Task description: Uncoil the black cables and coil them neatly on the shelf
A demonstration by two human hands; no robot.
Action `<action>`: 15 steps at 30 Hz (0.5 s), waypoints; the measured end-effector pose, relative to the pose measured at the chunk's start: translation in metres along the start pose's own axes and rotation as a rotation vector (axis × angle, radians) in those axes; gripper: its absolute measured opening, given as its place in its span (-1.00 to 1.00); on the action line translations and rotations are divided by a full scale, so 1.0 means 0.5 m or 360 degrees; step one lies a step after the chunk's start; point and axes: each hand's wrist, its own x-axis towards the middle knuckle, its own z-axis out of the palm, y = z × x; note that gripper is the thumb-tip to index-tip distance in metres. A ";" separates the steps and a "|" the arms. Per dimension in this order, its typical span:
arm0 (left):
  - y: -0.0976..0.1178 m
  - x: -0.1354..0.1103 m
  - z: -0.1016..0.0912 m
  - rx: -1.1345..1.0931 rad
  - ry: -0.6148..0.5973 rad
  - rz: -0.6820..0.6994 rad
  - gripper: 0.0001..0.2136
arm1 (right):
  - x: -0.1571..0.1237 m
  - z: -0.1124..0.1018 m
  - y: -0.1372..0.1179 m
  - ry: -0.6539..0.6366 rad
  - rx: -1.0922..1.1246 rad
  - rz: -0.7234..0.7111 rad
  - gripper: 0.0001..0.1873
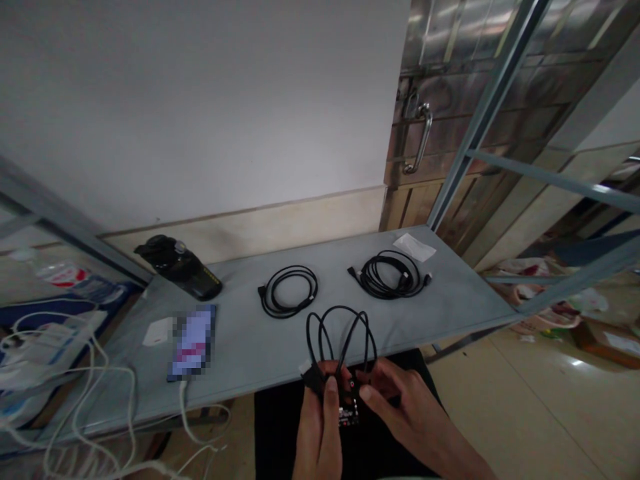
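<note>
Black cable (340,327): light, limp loops, probably best taken near bunched end. Left hand (317,427) clenched around bunch; right hand (400,407) just beside, fingertips at cable, grip unclear.

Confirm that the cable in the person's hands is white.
No, the looped cable rising from the left hand and right hand is black.

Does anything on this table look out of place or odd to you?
Yes. The black bottle lies on its side near the back left corner instead of standing upright. Also, the white cable from the phone hangs loosely over the front edge of the table.
</note>
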 end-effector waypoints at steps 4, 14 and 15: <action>0.001 0.002 0.001 0.0043 -0.0105 0.0019 -0.62 | -0.006 0.009 -0.002 -0.0166 0.0177 0.0037 -0.49; -0.052 -0.022 -0.017 0.0420 -0.0429 0.0322 -0.64 | -0.054 0.016 -0.038 -0.0227 0.0205 0.0123 -0.35; -0.061 -0.026 -0.024 0.0493 -0.0453 0.0379 -0.63 | -0.057 0.019 -0.038 -0.0229 0.0210 0.0160 -0.33</action>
